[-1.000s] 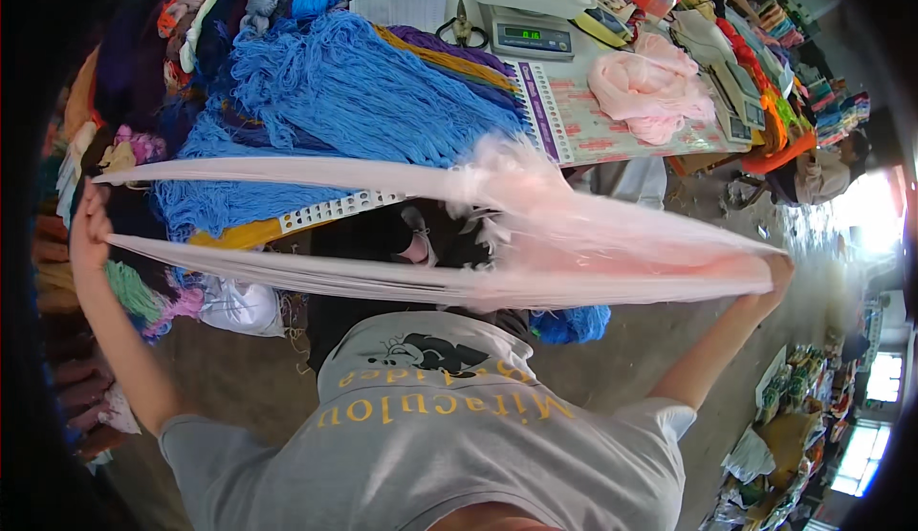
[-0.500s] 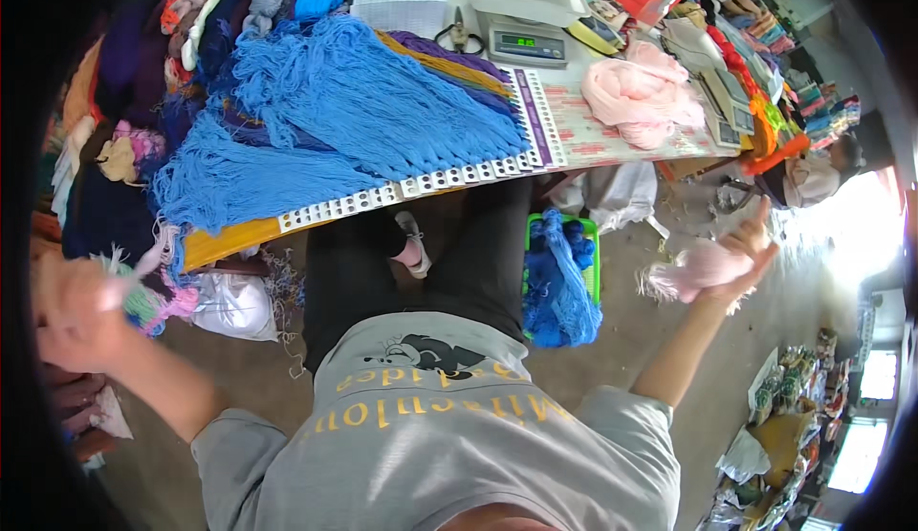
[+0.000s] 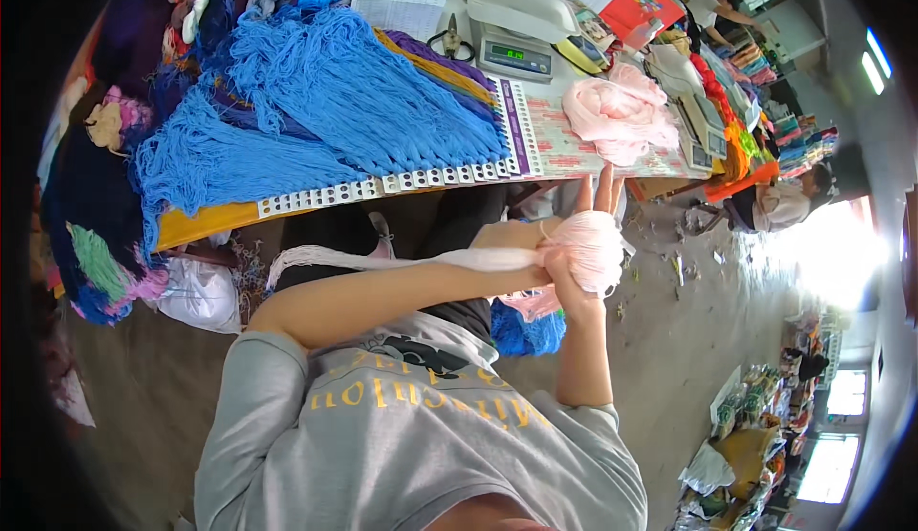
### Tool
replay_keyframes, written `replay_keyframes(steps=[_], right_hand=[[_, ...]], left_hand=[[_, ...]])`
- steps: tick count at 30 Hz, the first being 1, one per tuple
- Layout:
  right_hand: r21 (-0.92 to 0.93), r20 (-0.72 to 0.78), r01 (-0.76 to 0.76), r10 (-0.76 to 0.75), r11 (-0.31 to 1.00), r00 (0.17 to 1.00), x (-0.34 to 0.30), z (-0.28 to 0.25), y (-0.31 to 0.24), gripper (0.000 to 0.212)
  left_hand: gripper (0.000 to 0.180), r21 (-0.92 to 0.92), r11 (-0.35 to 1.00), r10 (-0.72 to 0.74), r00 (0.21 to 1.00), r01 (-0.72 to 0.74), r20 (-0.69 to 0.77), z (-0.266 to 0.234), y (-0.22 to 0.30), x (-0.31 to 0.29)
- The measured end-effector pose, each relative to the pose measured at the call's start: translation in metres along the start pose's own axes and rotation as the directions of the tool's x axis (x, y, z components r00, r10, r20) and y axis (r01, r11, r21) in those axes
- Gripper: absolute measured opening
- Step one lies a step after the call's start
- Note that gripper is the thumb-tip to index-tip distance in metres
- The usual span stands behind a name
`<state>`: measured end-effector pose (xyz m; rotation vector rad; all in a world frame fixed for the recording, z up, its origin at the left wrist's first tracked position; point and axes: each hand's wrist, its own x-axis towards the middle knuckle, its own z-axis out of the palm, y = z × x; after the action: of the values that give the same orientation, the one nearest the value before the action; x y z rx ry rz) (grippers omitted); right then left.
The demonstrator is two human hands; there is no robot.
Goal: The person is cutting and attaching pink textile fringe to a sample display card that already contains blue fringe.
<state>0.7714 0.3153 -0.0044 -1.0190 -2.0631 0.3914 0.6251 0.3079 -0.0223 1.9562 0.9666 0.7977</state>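
A bundle of pale pink yarn (image 3: 585,242) is wrapped round my right hand (image 3: 572,294); two of its fingers stick up beyond the bundle towards the table, and the thumb presses against the strands. My left arm reaches across my body, bringing my left hand (image 3: 512,237) up against the bundle, closed on the yarn. The left fingertips are mostly hidden behind it. From there a loose pink tail (image 3: 363,258) trails back along my left forearm. A larger heap of pale pink yarn (image 3: 623,115) lies on the table just beyond my fingers.
Blue yarn (image 3: 335,101) hangs from a row of punched white cards (image 3: 382,185) along the table (image 3: 186,227) edge. Behind are scissors (image 3: 451,42) and a scale (image 3: 514,56) carrying a clear tray (image 3: 519,3). Blue yarn (image 3: 528,328) sits low beside my legs. Another person (image 3: 712,17) is far right.
My left hand has swung from the far left across to my right hand, bringing the pink tail along. My right hand has moved inward, and the bundle round it now looks fuller.
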Motion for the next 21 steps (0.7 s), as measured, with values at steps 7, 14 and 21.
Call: replay_keyframes(steps=[7,14,21], right_hand=[[0.528,0.578,-0.663,0.347,0.531,0.739,-0.044,-0.042,0.014,0.037],[-0.062,0.122,-0.156,0.163,0.986,0.979,-0.024,-0.006,-0.021,0.095],[-0.420,0.356,-0.173,0.337,0.891,0.871,-0.010,-0.014,0.009,0.037]], left_hand=[[0.035,0.337,0.941,0.095,0.984,-0.038,-0.152,-0.045,-0.016,0.002],[0.017,0.708,0.674,0.200,0.975,-0.212,0.102,-0.034,0.016,0.002],[0.029,0.711,0.688,0.155,0.987,-0.145,0.052,-0.028,0.005,0.000]])
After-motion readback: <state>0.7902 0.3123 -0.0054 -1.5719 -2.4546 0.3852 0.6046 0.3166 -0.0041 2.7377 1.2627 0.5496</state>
